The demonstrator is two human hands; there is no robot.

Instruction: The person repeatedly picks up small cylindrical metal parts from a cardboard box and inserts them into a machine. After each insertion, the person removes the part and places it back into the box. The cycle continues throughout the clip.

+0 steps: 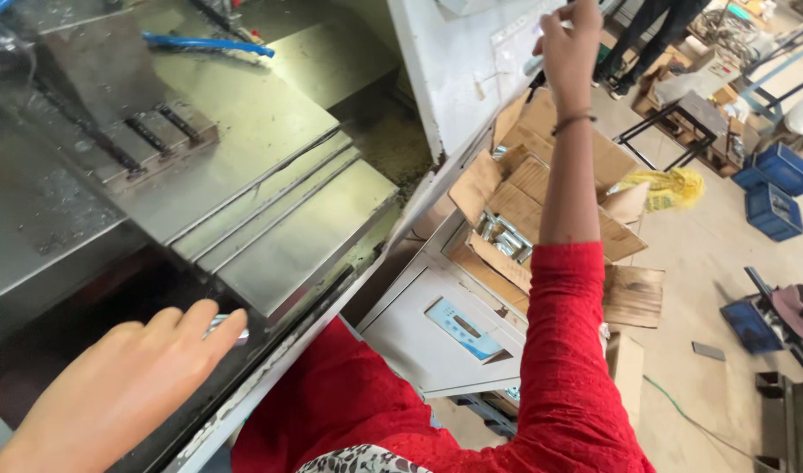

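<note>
I am curling my left hand (126, 377) around a small shiny metal piece (226, 324), near left, over the stepped steel covers (270, 210). My right hand (570, 48) is gripping a pale cylindrical handle (535, 63), far right, above open cardboard boxes (524, 188).

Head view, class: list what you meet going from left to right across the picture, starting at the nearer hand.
Left hand with a small metal piece at its fingertips → stepped steel machine covers → open cardboard box of metal parts → raised right hand → yellow bag → blue crates.
</note>
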